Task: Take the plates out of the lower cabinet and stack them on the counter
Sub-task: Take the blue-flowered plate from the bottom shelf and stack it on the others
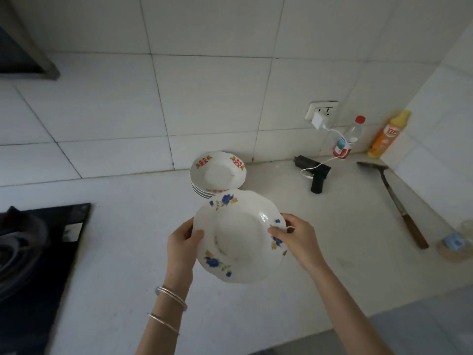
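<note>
Two hands hold one white scalloped plate with blue and yellow flowers [240,237] above the pale surface [128,252]. The left hand [183,245] has its grip closed on the plate's left rim, the right hand [294,238] pinching the right rim. Just beyond sits a stack of white plates with red and orange marks [217,174], near the tiled wall [204,98].

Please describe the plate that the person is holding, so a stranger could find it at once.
On the white counter, right of the black stove, both hands hold one plate before a stack of plates. It alone has blue flowers; the stack's top plate has red marks.
</note>
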Demonstrator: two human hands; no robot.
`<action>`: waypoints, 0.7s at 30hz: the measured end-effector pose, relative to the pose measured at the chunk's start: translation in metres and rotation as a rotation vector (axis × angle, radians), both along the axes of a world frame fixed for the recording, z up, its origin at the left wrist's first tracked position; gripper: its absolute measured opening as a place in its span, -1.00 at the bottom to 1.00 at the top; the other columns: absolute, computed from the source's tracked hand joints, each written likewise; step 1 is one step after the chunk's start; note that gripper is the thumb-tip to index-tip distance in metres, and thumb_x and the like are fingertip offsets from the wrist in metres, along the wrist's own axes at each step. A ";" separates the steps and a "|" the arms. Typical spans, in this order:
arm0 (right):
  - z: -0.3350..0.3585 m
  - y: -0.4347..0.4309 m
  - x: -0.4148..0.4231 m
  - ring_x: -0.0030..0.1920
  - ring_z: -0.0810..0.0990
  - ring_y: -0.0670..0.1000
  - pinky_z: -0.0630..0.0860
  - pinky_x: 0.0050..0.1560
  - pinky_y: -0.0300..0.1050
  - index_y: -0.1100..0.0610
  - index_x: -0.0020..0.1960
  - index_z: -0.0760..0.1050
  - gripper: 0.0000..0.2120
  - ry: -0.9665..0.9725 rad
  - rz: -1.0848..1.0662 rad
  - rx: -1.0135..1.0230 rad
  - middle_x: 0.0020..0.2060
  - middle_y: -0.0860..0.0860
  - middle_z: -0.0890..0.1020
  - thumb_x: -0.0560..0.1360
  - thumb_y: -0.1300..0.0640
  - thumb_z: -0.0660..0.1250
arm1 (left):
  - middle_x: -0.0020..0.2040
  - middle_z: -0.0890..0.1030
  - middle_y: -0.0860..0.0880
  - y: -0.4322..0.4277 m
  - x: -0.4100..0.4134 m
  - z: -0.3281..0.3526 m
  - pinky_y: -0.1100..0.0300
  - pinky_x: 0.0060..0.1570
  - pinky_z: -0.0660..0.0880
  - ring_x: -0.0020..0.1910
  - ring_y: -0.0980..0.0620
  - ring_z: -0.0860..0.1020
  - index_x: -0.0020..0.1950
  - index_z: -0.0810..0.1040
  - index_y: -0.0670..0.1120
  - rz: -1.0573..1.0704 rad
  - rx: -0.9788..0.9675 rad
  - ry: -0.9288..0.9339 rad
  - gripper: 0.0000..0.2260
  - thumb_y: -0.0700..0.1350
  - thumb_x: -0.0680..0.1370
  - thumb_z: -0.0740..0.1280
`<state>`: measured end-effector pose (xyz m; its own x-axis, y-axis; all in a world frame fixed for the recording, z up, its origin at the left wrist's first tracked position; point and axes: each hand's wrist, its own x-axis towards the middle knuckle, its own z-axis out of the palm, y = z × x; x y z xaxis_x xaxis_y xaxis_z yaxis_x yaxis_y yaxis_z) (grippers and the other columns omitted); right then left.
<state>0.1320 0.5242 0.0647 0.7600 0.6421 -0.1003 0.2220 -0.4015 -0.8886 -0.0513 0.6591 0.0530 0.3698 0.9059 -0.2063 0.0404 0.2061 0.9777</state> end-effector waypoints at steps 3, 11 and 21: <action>-0.005 0.024 0.024 -0.27 0.60 -0.07 0.47 -0.33 -0.37 0.08 -0.03 0.58 -0.77 -0.004 0.052 0.004 -0.25 -0.03 0.64 0.33 0.23 0.47 | -0.14 0.65 0.02 0.010 0.019 -0.003 0.14 -0.20 0.53 -0.16 0.01 0.58 0.02 0.62 -0.05 0.084 -0.005 0.031 -0.69 -0.37 0.43 0.26; -0.033 0.102 0.082 -0.34 0.57 -0.07 0.43 -0.43 -0.44 0.19 -0.05 0.58 -0.80 0.049 0.150 -0.007 -0.26 0.07 0.63 0.34 0.26 0.45 | -0.27 0.60 -0.03 0.066 0.070 -0.016 0.05 -0.19 0.50 -0.23 -0.08 0.52 -0.26 0.58 0.07 0.183 -0.029 0.113 -0.68 -0.38 0.38 0.28; -0.073 0.195 0.127 -0.28 0.57 -0.12 0.43 -0.43 -0.47 0.15 0.04 0.56 -0.72 0.080 0.169 0.010 -0.20 0.04 0.62 0.35 0.29 0.42 | -0.12 0.66 -0.03 0.155 0.111 -0.061 0.02 -0.16 0.61 -0.13 -0.09 0.62 0.06 0.62 -0.08 0.171 0.023 0.155 -0.71 -0.32 0.38 0.39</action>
<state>0.2592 0.7195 -0.0086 0.6315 0.7610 -0.1489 0.2142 -0.3557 -0.9097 0.0594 0.8145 -0.0077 0.1763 0.9578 -0.2271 0.1568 0.2004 0.9671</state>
